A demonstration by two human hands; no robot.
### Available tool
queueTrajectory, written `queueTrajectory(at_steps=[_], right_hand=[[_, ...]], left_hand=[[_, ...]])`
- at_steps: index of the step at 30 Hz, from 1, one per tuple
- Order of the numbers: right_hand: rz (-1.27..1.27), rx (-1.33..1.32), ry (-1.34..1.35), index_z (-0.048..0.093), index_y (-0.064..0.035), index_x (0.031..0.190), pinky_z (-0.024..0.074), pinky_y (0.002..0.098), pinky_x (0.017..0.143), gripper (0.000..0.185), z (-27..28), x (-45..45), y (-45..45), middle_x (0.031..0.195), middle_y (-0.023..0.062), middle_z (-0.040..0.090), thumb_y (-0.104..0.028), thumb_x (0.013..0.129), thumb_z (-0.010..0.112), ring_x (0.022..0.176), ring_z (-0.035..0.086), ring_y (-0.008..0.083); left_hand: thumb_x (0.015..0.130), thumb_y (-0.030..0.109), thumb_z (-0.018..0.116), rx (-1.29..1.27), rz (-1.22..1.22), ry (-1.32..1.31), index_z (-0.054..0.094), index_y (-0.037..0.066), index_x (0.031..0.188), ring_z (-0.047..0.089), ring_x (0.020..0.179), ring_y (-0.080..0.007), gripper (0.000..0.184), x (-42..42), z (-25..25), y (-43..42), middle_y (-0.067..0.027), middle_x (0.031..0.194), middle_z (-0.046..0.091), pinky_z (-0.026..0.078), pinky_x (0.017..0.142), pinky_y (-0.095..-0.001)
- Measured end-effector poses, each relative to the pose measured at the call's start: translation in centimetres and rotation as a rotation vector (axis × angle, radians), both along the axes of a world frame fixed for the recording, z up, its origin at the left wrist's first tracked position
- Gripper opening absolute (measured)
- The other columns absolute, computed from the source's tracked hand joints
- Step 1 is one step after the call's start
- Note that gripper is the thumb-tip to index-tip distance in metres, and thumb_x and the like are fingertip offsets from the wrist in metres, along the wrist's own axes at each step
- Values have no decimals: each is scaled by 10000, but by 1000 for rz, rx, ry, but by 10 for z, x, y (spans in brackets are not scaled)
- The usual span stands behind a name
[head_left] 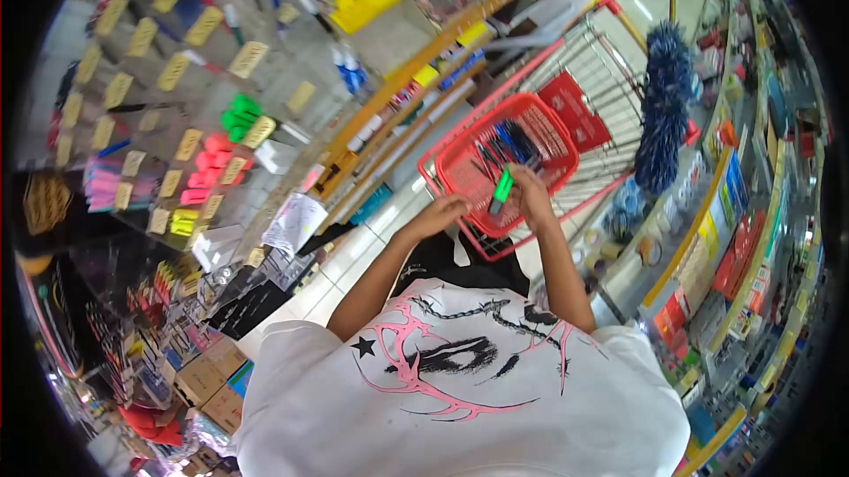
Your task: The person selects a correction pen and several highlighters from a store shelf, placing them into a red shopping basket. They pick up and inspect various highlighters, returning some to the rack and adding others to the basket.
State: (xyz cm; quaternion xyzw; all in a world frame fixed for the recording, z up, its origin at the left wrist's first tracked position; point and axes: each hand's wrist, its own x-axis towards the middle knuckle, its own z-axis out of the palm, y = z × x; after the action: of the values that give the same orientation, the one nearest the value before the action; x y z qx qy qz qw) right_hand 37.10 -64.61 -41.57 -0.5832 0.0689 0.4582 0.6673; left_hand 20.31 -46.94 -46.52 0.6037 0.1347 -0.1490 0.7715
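Note:
My right hand (531,197) holds a green highlighter (503,185) with a dark lower end, pinched at its side. The highlighter is tilted over the front part of a red plastic basket (562,130). My left hand (441,215) is beside the basket's left front edge, its fingers curled together and nothing visible in them. It is apart from the highlighter. Inside the basket lie several dark and blue pens (508,143), partly overlapping. The basket sits in a wire shopping cart (610,61) with a red rim.
On the left, a slanted display (190,92) has labelled compartments of pens, with green highlighters (240,117) and pink highlighters (215,161). A blue fluffy duster (665,106) stands by the cart's right side. Stocked shelves (690,260) line the right. Tiled floor (329,294) shows below the display.

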Motion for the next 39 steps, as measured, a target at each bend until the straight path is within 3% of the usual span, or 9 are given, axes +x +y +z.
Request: queueTrajectory(at_steps=[7,8,9,14,18,30,32,35,39], right_hand=[[147,94,-128,621,-58,1086,550,283,703,239,101,-56,49,837,21,654,-245,936,611,736,646,120],[154,94,-136,621,-58,1086,550,283,703,239,113,-57,56,837,21,654,-245,936,611,736,646,120],[202,118,-217,622,-51,1078,546,280,701,253,124,-56,64,841,25,654,-265,943,607,737,643,118],[227,243,-304,619,-9,1139,539,277,694,381,178,-56,84,863,49,655,-348,986,537,749,634,127],[207,311,-287,604,13,1181,534,272,711,380,199,-58,83,961,78,670,-307,996,516,816,644,138],[329,299,-322,581,6,1189,533,262,750,293,182,-73,93,1010,71,666,-104,920,621,854,647,126],[345,232,-469,574,10,1156,475,203,699,309,177,-76,101,948,34,649,-26,867,677,792,605,73],[463,224,-625,578,10,1121,466,201,690,291,197,-71,114,945,39,649,6,850,684,774,592,64],[415,440,-875,572,2,1111,484,247,764,285,246,-59,143,971,42,635,24,850,686,864,603,103]], left_hand=[[971,244,584,54,16,-69,582,26,1218,568,995,-128,330,-42,121,20,-41,1067,629,445,911,-294],[969,237,587,157,84,-151,576,26,1227,578,988,-129,333,-46,136,18,-44,1071,632,447,912,-296],[966,229,590,266,150,-236,571,27,1235,588,981,-130,337,-47,144,20,-47,1076,634,450,913,-298],[957,187,604,150,284,-292,579,1,1196,592,963,-107,304,-48,172,24,-39,1073,631,468,863,-282],[958,192,604,142,348,-374,580,-6,1203,581,944,-87,316,-51,199,29,-24,1059,634,470,844,-268],[942,201,631,133,537,-290,621,-11,1185,585,875,-85,322,-80,185,29,-27,1013,642,484,798,-269],[942,199,631,166,577,-332,629,-6,1158,585,866,-86,298,-82,185,30,-23,983,645,484,791,-266],[943,190,621,200,581,-311,641,-8,1115,582,867,-94,263,-84,188,35,-31,969,651,481,798,-271],[947,180,599,326,552,-375,651,-9,1077,581,867,-102,236,-85,177,46,-36,959,659,478,805,-279]])
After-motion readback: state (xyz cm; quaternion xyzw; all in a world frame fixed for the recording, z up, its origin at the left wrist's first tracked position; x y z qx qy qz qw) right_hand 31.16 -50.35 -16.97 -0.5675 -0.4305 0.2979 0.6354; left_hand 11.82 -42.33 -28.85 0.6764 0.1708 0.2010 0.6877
